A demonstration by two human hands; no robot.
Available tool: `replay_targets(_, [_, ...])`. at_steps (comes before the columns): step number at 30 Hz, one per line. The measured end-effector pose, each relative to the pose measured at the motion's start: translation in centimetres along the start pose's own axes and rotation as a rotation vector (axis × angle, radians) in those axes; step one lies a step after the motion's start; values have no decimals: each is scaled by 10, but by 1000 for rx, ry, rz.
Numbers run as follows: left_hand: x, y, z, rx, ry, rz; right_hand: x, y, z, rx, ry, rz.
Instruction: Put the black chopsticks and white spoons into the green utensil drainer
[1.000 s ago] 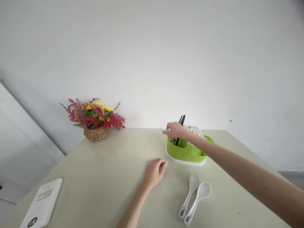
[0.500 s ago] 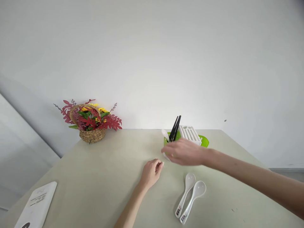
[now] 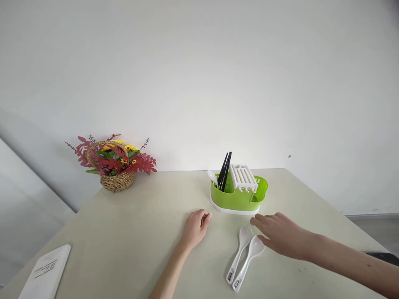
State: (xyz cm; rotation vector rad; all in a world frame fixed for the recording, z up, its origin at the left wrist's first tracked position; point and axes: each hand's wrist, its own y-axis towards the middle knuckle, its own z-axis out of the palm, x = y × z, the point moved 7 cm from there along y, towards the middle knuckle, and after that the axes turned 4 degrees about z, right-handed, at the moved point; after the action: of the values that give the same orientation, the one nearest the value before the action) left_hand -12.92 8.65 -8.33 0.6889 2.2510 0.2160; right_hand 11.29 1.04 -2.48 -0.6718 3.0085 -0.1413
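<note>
My right hand (image 3: 280, 235) hovers open just over the bowls of two white spoons (image 3: 245, 255) lying side by side on the pale table (image 3: 124, 241). Nothing is in its fingers. My left hand (image 3: 195, 227) rests on the table with its fingers loosely curled, left of the spoons. Behind both hands stands a green cutlery holder (image 3: 237, 195) on a white base, with black chopsticks (image 3: 225, 165), a white spoon (image 3: 213, 177) and a white slotted insert (image 3: 243, 177) in it.
A wicker basket of red and yellow artificial flowers (image 3: 114, 164) stands at the table's back left by the wall. A white flat device (image 3: 45, 274) lies at the front left corner. The table's right edge runs close to my right forearm.
My right hand has left the green holder, where a white spoon now stands, and come down toward me to the two spoons on the table. The left hand has stayed put.
</note>
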Motion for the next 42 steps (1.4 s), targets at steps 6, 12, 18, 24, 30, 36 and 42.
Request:
replay_targets(6, [-2,0,-1,3,1,1,-23,-10,27,220,191,211])
replay_targets(12, [-3,0,-1,5,8,-4,-32,-6,48,463,641,336])
replay_targets(18, [-4,0,-1,13,6,-10,-30,-4,65,576,943,393])
replay_targets(24, [-5,-1,-2,15,7,-12,-29,-2,73,549,1040,348])
replay_targets(30, [-5,0,-2,16,13,-10,-29,0,74,538,1050,320])
replay_targets(36, [-5,0,-2,14,17,-11,-25,0,66,527,1032,274])
replay_targets(42, [-6,0,-2,11,18,-7,-27,-1,30,470,1010,201])
